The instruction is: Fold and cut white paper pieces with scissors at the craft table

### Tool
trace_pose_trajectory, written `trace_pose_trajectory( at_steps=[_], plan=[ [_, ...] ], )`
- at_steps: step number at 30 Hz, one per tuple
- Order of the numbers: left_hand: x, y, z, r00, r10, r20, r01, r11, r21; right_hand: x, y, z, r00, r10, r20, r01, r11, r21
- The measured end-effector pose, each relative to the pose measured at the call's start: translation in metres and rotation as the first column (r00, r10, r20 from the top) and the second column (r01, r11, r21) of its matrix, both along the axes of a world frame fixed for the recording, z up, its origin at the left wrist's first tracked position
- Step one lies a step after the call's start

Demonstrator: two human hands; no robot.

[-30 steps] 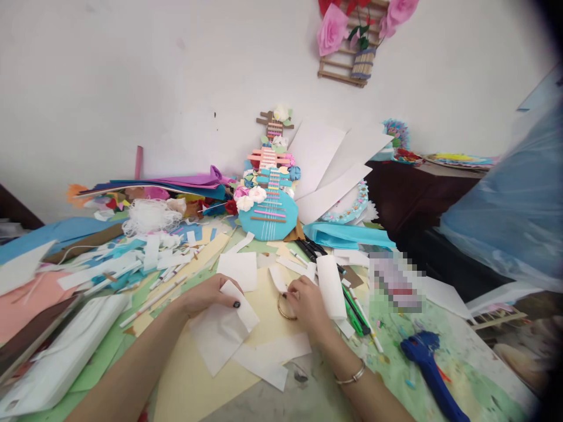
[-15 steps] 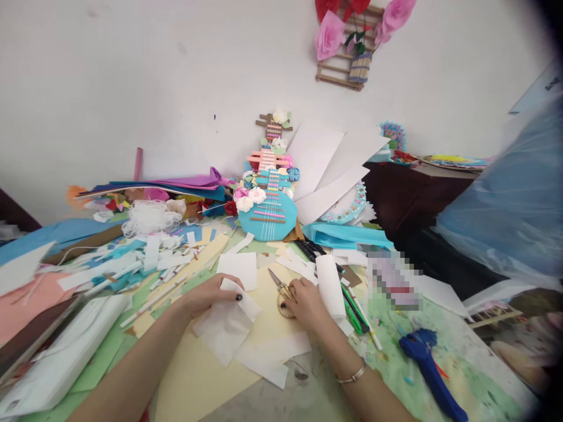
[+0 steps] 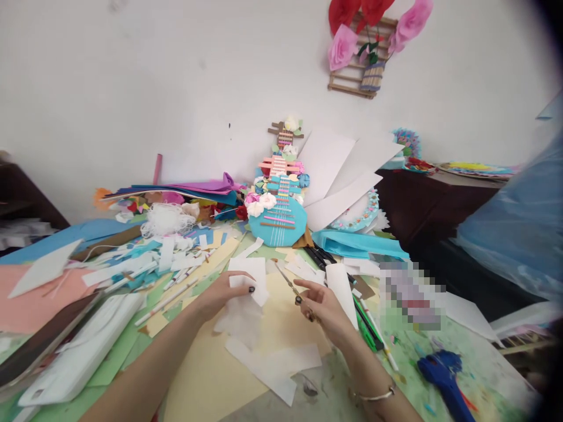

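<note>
My left hand [image 3: 231, 295] pinches a thin white sheet of paper [image 3: 241, 321] that hangs over the cream paper [image 3: 211, 375] on the table. Just behind it lies a white paper square [image 3: 259, 269]. To the right, my right hand [image 3: 319, 305] is closed on a pair of scissors [image 3: 289, 281], with the blades pointing away and to the left. The fingers cover most of the scissors' handles. The blades are apart from the held sheet. Loose white paper strips [image 3: 272, 363] lie on the cream paper in front.
A blue paper instrument [image 3: 277, 225] with flowers leans at the back. Beside my right hand are a white paper roll [image 3: 341, 287] and a green cutter [image 3: 367, 325]. A blue glue gun [image 3: 444, 375] lies at right, paper scraps [image 3: 167, 252] and a white board [image 3: 83, 351] at left.
My right hand has lifted the scissors off the cream paper and turned them. My left hand still pinches the sheet, now gathered higher. The view has shifted slightly left.
</note>
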State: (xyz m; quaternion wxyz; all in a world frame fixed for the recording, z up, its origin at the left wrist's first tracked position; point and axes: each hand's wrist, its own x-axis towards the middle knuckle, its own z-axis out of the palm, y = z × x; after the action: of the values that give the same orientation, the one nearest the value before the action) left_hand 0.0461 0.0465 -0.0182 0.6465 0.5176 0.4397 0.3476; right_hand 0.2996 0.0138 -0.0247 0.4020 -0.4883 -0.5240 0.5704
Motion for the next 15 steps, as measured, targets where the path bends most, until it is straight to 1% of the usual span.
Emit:
trace_pose_trajectory(
  at_steps=[1,3,4,7,9,12,15],
  plan=[
    [0.0,0.001,0.0,0.999,0.035,0.015,-0.035,0.999,0.009,-0.002,-0.003,0.003,0.994,0.036,-0.102,-0.039,0.999,-0.023],
    [-0.001,0.002,0.001,0.994,0.097,0.047,-0.099,0.995,0.03,-0.007,-0.009,0.007,0.961,0.13,-0.245,-0.143,0.989,-0.038],
    [-0.002,0.003,0.001,0.991,0.122,0.058,-0.125,0.992,0.038,-0.01,-0.013,0.008,0.933,0.183,-0.309,-0.204,0.978,-0.035],
    [-0.004,0.004,0.003,0.983,0.167,0.074,-0.17,0.985,0.04,-0.017,-0.021,0.004,0.812,0.32,-0.489,-0.367,0.93,0.0],
    [-0.005,0.004,0.005,0.981,0.176,0.081,-0.18,0.983,0.034,-0.019,-0.024,-0.001,0.747,0.386,-0.542,-0.454,0.891,0.009],
    [-0.006,0.003,0.006,0.98,0.179,0.083,-0.183,0.982,0.037,-0.018,-0.025,-0.006,0.681,0.472,-0.56,-0.567,0.824,0.005],
    [-0.006,0.004,0.006,0.982,0.17,0.084,-0.173,0.984,0.037,-0.016,-0.024,-0.006,0.646,0.48,-0.594,-0.602,0.798,-0.01]
  ],
)
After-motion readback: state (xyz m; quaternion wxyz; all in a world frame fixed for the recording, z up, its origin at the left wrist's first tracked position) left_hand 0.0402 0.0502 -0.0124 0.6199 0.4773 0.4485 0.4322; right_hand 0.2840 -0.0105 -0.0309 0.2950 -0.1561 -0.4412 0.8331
